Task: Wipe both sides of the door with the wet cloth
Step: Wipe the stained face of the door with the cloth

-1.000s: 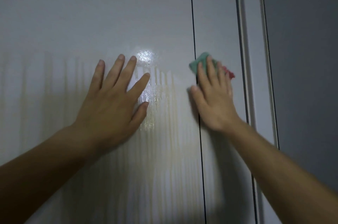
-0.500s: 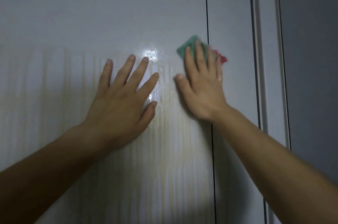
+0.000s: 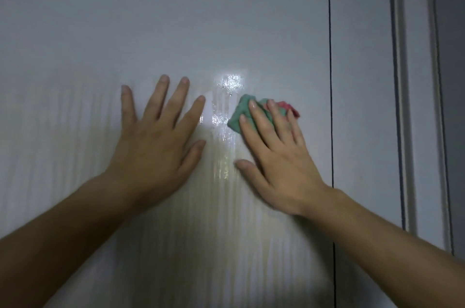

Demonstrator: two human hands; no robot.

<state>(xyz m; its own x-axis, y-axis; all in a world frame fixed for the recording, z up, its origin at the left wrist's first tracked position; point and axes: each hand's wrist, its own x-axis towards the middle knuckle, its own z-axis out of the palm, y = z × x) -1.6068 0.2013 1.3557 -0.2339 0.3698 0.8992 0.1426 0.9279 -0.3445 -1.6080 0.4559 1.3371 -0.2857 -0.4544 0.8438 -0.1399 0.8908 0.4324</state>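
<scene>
The cloth (image 3: pixel 237 118), green with a red corner, lies flat against the white door (image 3: pixel 176 18), about midway up the view. The right hand (image 3: pixel 279 156) covers most of the cloth. Its fingers (image 3: pixel 256 121) are straight and press the cloth to the surface, and the thumb is spread out below the cloth on the bare door. Just above and to the left of the cloth a wet patch (image 3: pixel 229 81) catches the light, and pale vertical streaks (image 3: pixel 221 207) run down the door below the cloth. Left of the cloth, apart from it, the left hand (image 3: pixel 156 141) rests palm-flat on the door with its fingers (image 3: pixel 157 98) open and fanned, holding nothing. Right of the cloth runs a thin dark vertical seam (image 3: pixel 331 81), and farther right is the grooved door frame (image 3: pixel 402 81).
</scene>
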